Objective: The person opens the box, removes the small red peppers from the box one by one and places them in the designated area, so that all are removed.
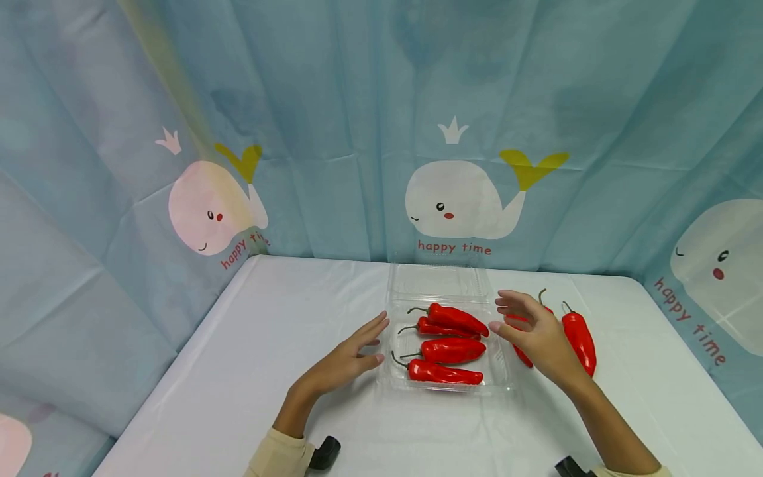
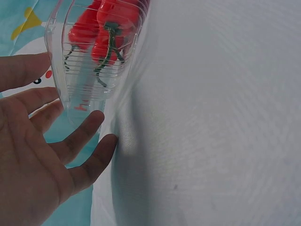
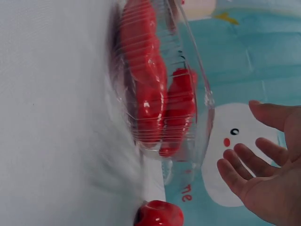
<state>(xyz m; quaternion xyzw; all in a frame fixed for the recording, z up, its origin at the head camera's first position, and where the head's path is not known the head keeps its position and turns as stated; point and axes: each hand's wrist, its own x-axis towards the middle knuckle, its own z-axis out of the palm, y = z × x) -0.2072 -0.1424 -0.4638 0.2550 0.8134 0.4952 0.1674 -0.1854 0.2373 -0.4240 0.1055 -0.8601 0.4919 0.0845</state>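
Note:
A clear plastic clamshell box (image 1: 393, 381) sits on the table with its lid folded back. Inside lie several red chili peppers (image 1: 453, 350) in a stack of rows, their green stems pointing left. My left hand (image 1: 346, 358) is at the box's left side, fingers extended; in the left wrist view its thumb is right at the rim. My right hand (image 1: 542, 338), holding nothing, hovers just off the box's right side with fingers spread. Beneath and beside it are a loose red pepper (image 1: 579, 341) and another pepper (image 1: 522, 356), the latter partly hidden by the hand.
The box's transparent lid (image 1: 440, 281) lies toward the back edge of the white-covered table (image 1: 310, 298). A blue curtain (image 1: 334, 132) printed with whales hangs behind and on both sides. Black wrist-camera mounts (image 1: 326, 453) show near the sleeves.

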